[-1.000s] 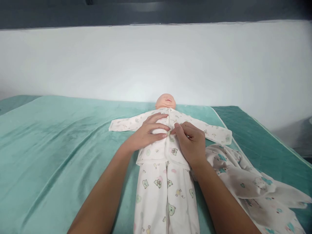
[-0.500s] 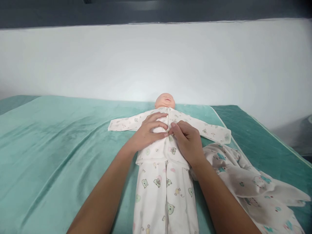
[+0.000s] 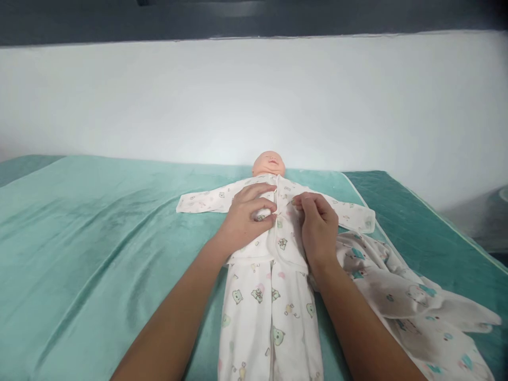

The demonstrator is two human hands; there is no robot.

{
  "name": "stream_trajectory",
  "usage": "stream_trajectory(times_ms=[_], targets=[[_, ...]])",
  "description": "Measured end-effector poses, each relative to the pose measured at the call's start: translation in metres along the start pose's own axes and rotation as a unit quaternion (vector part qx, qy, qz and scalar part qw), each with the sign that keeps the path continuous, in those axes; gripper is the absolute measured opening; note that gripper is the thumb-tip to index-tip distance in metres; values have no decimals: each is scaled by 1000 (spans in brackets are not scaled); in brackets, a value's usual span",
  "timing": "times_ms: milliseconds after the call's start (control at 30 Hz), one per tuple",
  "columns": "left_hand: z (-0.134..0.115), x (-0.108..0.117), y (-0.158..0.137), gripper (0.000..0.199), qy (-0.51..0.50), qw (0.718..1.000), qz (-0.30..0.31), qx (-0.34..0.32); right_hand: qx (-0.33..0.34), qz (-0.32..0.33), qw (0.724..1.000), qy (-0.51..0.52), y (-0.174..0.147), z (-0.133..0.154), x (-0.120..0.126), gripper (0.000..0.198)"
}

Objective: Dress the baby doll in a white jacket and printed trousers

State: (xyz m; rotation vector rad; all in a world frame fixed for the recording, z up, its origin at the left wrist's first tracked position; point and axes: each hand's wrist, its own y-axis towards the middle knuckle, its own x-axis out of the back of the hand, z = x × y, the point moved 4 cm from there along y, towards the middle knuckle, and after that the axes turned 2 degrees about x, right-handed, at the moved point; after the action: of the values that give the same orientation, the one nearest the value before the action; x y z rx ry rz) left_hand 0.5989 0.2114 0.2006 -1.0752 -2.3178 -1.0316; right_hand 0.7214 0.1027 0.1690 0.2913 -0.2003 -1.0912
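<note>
A baby doll (image 3: 269,163) lies face up, dressed in a white baby jacket (image 3: 289,248) and matching trousers (image 3: 254,323) printed with small bears. My left hand (image 3: 252,214) rests on the jacket's chest, fingers apart, their tips by the front opening. A small knot or fastening (image 3: 278,214) shows at that opening beside my left thumb. On the other side of the chest, my right hand (image 3: 319,225) is closed in a pinch over the jacket. What its fingertips hold, if anything, is hidden.
A second printed white garment (image 3: 416,301) lies crumpled at the right, close to my right forearm. Beneath everything spreads a wrinkled teal blanket (image 3: 99,238), with a darker green cover (image 3: 420,227) on the right. A white wall (image 3: 254,95) stands behind the doll's head.
My right hand has moved from the jacket's front opening to the right, still pinched. My left hand has stayed nearly in place, thumb and index finger slightly shifted.
</note>
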Motion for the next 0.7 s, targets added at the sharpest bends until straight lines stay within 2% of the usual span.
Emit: stream_trajectory(times_ms=[100, 200, 367, 533, 633, 700], targets=[[-5, -1, -2, 11, 24, 999, -2, -27, -91, -63, 992, 64, -15, -21, 11, 26], [-12, -4, -5, 18, 56, 996, 25, -64, -134, -49, 988, 58, -34, -37, 22, 38], [-19, -10, -12, 36, 134, 981, 78, -112, -118, -17, 990, -70, -38, -47, 48, 52], [-16, -9, -11, 32, 130, 984, 47, -113, -106, 4, 986, -126, -23, -50, 74, 48], [-13, -8, -9, 22, 117, 989, 24, -86, -83, 10, 990, -115, -19, -38, 71, 46], [-11, -8, -9, 14, 113, 991, 12, -67, -46, 13, 993, -112, -14, -19, 58, 44]])
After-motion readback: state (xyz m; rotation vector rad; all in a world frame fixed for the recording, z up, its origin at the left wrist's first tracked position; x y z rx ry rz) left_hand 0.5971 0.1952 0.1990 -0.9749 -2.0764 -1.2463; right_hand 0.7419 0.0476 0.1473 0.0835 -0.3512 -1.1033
